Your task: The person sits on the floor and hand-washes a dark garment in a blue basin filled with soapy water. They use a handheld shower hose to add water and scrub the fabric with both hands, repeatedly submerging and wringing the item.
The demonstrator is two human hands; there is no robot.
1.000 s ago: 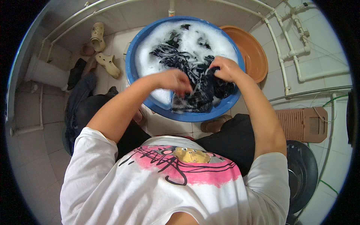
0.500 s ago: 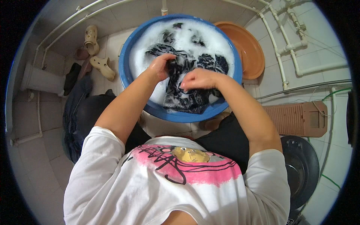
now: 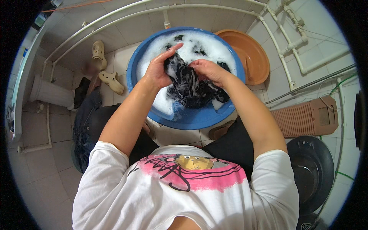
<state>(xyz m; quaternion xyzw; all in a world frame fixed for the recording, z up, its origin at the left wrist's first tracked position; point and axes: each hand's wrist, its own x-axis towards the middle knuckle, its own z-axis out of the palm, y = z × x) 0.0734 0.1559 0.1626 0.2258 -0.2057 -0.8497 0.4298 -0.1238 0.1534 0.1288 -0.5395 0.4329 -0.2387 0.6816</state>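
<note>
A wet black garment (image 3: 186,82) with suds on it is bunched up above the foam, its lower folds spreading over the near side of a round blue basin (image 3: 184,123). My left hand (image 3: 159,69) is at the garment's left side, fingers stretched out, with cloth against the palm. On the other side, my right hand (image 3: 210,71) has its fingers closed on the garment's upper edge. White foam (image 3: 209,42) covers much of the basin's water, and bits of dark cloth poke through it. Folds hide some fingertips.
An orange-brown basin (image 3: 255,57) stands behind at the right. A brown washboard (image 3: 299,120) and a black basin (image 3: 312,172) are on my right. Beige clogs (image 3: 111,82) and dark clothes (image 3: 88,126) lie at the left. White pipes (image 3: 211,6) run along the walls.
The garment, spread lower over the near rim before, is now gathered and lifted. My left hand has turned, its fingers now stretched upward; my right hand has moved slightly up and away.
</note>
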